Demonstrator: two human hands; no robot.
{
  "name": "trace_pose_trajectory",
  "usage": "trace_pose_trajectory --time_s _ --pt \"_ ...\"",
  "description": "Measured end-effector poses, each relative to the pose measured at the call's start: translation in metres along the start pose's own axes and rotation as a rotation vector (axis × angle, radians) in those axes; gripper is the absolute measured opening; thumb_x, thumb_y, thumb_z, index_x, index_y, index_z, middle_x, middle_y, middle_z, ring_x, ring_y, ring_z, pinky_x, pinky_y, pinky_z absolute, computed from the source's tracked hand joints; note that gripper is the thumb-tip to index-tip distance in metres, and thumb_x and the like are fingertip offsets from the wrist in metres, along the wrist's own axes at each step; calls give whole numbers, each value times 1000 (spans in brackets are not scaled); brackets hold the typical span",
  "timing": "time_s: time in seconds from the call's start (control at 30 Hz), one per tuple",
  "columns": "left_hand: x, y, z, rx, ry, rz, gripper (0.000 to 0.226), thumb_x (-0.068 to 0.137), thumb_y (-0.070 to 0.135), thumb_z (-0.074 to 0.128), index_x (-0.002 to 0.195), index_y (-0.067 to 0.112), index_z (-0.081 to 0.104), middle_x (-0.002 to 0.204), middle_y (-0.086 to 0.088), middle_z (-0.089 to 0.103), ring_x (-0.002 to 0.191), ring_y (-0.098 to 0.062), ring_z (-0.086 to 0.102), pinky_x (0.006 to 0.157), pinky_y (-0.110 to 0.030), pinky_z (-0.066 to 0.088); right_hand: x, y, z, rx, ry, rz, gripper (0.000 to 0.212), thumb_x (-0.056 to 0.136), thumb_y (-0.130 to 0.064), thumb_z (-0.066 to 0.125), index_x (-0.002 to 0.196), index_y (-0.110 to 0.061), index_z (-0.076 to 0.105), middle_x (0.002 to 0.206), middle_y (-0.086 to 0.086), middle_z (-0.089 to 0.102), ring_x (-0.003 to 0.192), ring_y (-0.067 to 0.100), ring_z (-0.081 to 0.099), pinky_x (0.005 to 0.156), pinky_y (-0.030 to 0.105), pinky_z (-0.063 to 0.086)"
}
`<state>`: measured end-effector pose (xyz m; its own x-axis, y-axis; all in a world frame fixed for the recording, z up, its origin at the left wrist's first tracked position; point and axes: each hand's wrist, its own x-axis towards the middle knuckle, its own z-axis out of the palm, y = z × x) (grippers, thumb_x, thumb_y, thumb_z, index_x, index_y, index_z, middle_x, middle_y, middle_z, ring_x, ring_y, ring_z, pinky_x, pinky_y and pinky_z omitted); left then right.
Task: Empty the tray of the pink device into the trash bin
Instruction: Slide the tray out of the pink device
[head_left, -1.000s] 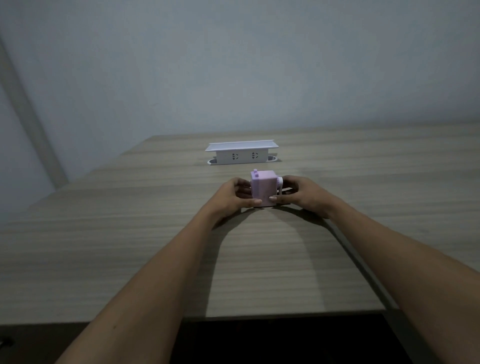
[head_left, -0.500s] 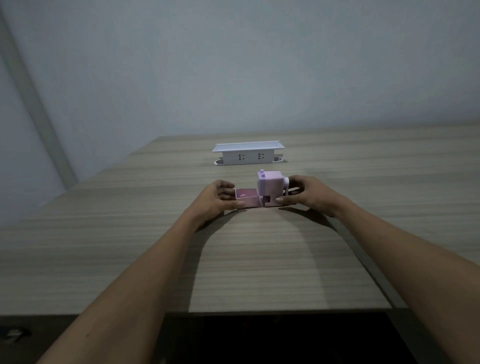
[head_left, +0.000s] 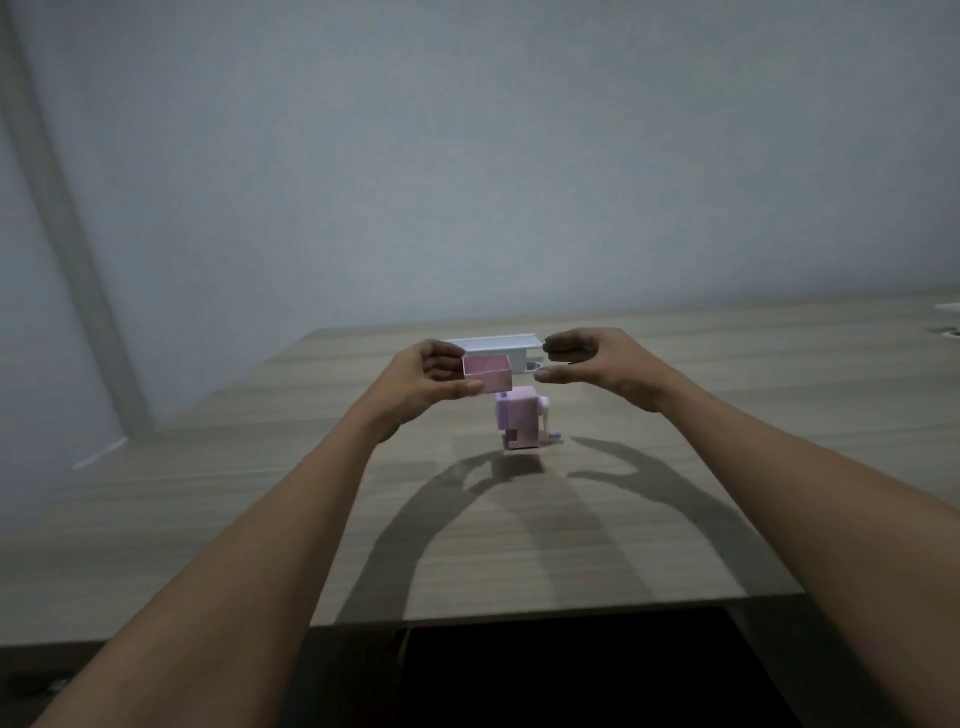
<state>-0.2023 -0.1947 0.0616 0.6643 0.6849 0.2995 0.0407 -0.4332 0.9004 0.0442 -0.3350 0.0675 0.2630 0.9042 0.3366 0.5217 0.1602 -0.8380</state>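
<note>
The pink device (head_left: 519, 418), a small box with a crank on its right side, stands on the wooden table (head_left: 260, 509). Its pink tray (head_left: 488, 373) is out of it and held up in the air above and slightly left of the device. My left hand (head_left: 426, 382) grips the tray by its left end, open side up. My right hand (head_left: 597, 366) hovers to the right of the tray at the same height, fingers and thumb apart, touching nothing. No trash bin is in view.
A white power strip box (head_left: 501, 345) sits on the table behind my hands. The table's near edge runs across the bottom, with a dark gap (head_left: 571, 670) below it. A grey wall rises behind. Something white (head_left: 948, 309) lies at the far right edge.
My left hand pulled the tray out of the device to the left, then lifted it above the table. My right hand let go of the device and rose beside the tray.
</note>
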Motion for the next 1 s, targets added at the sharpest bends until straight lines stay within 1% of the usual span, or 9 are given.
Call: trace_pose_trajectory --time_s 0.07,0.17,0.33,0.47,0.53,0.6,0.7,0.83,1.0 --pt "0 15 14 2 -30 22 63 77 5 86 132 -1 57 123 -17 70 106 -21 70 84 -20 60 -10 -8 -7 0 -6 -10 68 74 -19 90 135 -4 64 129 6 71 117 13 68 97 19 54" --pt "2 35 41 -2 -96 40 64 78 5 85 134 -1 56 126 -16 70 115 -25 69 91 -25 58 -26 -15 -20 -1 -16 -8 60 73 -22 91 128 -8 71 120 3 77 113 11 71 104 29 53" --pt "9 65 94 -19 -189 102 64 78 7 85 135 0 56 124 -15 70 105 -17 71 80 -15 59 -62 -16 -63 19 53 -26 45 71 -22 91 114 -16 79 111 0 80 111 13 73 99 23 55" --pt "16 82 135 -26 -276 138 68 79 15 86 139 4 55 127 -11 70 115 -17 70 92 -21 57 -96 -7 -102 42 137 -5 49 68 -23 93 114 -13 79 112 4 80 112 16 73 103 29 52" --pt "17 92 164 -42 -339 158 67 80 18 85 139 5 56 126 -8 71 116 -16 70 100 -26 55 -119 -5 -125 24 183 20 46 68 -25 94 111 -17 80 111 3 80 112 14 73 100 26 52" --pt "17 102 193 -53 -395 186 55 82 22 83 131 11 62 119 -2 75 111 -11 72 97 -24 54 -144 -7 -148 5 221 46 42 68 -29 94 108 -23 81 111 0 80 111 10 73 95 19 53" --pt "13 113 238 -95 -485 218 33 83 22 82 114 22 71 112 3 79 106 -9 74 92 -19 55 -183 -6 -178 -42 290 85 52 68 -31 94 115 -17 78 113 -1 80 112 11 72 100 25 51" --pt "0 121 308 -161 -588 236 52 85 19 80 133 6 65 123 -8 75 118 -20 70 102 -29 52 -250 1 -212 -73 398 157 47 70 -25 93 114 -16 78 111 -2 80 109 9 73 98 23 51" --pt "-37 123 385 -237 -715 231 58 86 16 80 138 1 59 127 -10 72 120 -21 69 105 -30 52 -332 12 -239 -59 521 240 54 73 -11 90 123 -2 72 117 9 78 114 17 72 104 28 53"
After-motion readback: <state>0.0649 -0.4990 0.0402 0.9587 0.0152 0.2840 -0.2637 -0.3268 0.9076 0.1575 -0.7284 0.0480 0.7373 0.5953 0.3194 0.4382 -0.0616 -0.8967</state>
